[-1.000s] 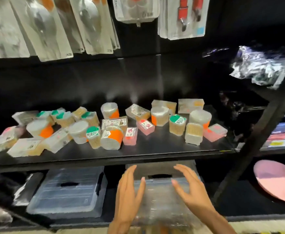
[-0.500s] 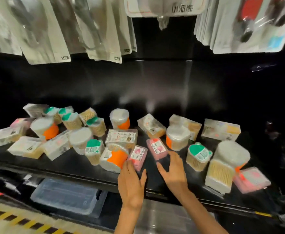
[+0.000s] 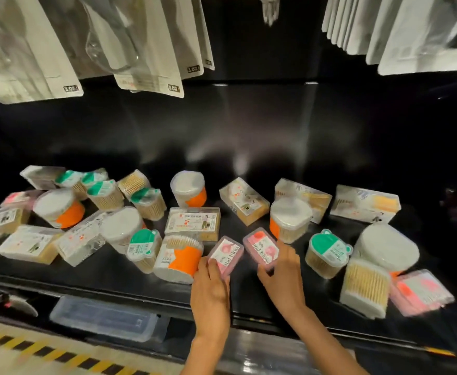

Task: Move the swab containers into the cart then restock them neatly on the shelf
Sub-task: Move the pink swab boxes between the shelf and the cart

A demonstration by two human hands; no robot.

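A black shelf (image 3: 119,277) carries a loose scatter of swab containers. At its left lie clear flat boxes (image 3: 29,243), one cut by the frame edge, with a white-lidded orange tub (image 3: 59,209) behind them and a cluster of green-lidded tubs (image 3: 104,192) further back. Toward the middle, a green-lidded tub (image 3: 142,250) stands against an orange tub (image 3: 178,259) lying on its side, which presses against the left pink box (image 3: 225,255).

The left hand (image 3: 211,290) reaches in palm down from below, its fingers curled over the near end of that box and gripping it. Just beside it lies the right pink box (image 3: 262,249), tilted the other way, and the right hand (image 3: 284,277) grasps it with the thumb at its near edge and fingers along its right side. Both forearms run out of the bottom of the frame. An upright orange tub (image 3: 289,220) stands directly behind the right hand.

Further right stand another green-lidded tub (image 3: 328,253), a large white-lidded tub (image 3: 387,250), a clear pack of wooden sticks (image 3: 365,290) and a third pink box (image 3: 422,292), all blurred. Label print is unreadable throughout. Carded packs (image 3: 146,50) hang above, cut off at the top. Under the shelf sits a clear bin (image 3: 105,318), partly hidden, beside a yellow-and-black floor stripe (image 3: 45,350).
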